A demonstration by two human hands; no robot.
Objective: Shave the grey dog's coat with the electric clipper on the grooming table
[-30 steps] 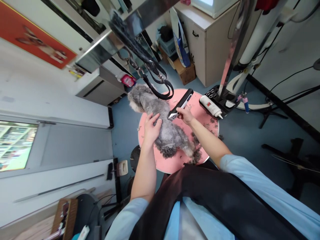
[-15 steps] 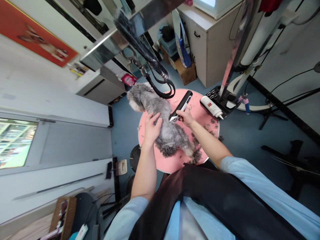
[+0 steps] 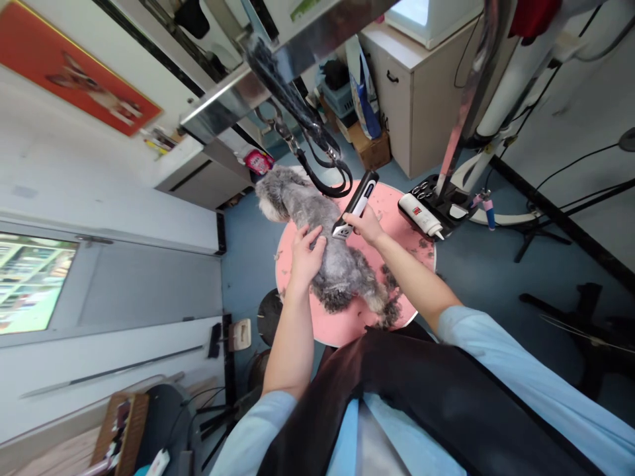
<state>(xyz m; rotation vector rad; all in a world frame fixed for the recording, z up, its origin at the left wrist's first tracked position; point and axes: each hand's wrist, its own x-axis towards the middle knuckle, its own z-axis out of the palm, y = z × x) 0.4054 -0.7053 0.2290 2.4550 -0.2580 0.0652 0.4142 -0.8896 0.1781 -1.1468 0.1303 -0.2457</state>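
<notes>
A grey, curly-coated dog (image 3: 337, 264) stands on a round pink grooming table (image 3: 330, 327), its head toward the far left. My left hand (image 3: 306, 254) rests on the dog's back with fingers spread. In my right hand (image 3: 368, 227) is a black-and-white hair clipper (image 3: 358, 201), its blade end against or just above the coat on the dog's back; contact is hard to make out. Cut tufts of dark fur (image 3: 391, 311) lie on the tabletop around the hind end.
A metal bar with a black grooming loop (image 3: 342, 188) hangs above the dog's front. At the table's right edge, a black tool tray (image 3: 446, 221) holds scissors and a white bottle (image 3: 421, 215). Cabinets (image 3: 397, 92) and a cardboard box (image 3: 372, 147) stand behind.
The clipper has shifted slightly left and is held more upright, with my right fingers further over its body. My left hand stays on the dog's back, and the view has moved slightly.
</notes>
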